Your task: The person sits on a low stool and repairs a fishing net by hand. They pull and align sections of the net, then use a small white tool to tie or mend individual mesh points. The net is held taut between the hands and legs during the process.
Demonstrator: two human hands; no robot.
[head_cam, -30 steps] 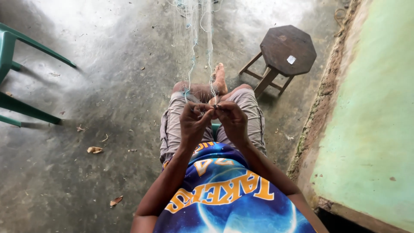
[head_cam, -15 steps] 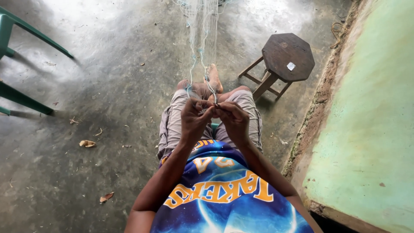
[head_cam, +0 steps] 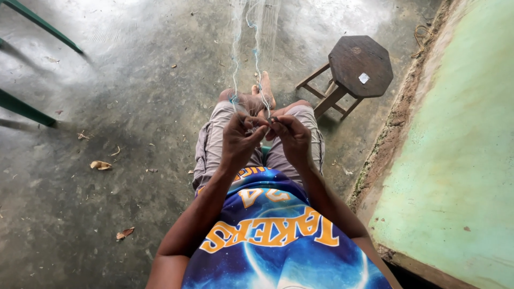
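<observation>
seated person seen from above, both hands raised over the lap. left hand is curled nearly closed, fingertips pinched on the fine pale net. right hand is likewise curled, thumb and fingers pinched on the same net; the two sets of fingertips meet, touching or nearly so, at the centre. exactly which strand each hand grips is too fine to tell.

the net runs from the hands toward the far side, passing over the knees and a bare foot, and continues up and out of the top edge as thin whitish and bluish threads. it hangs taut rather than slack.

surroundings: grey shorts on the lap; a blue printed shirt in the near foreground. a dark octagonal wooden stool stands on the concrete floor to the far right of the hands, well apart. green chair legs at the far left. a green painted ledge along the right. dry leaves lie scattered at left.
</observation>
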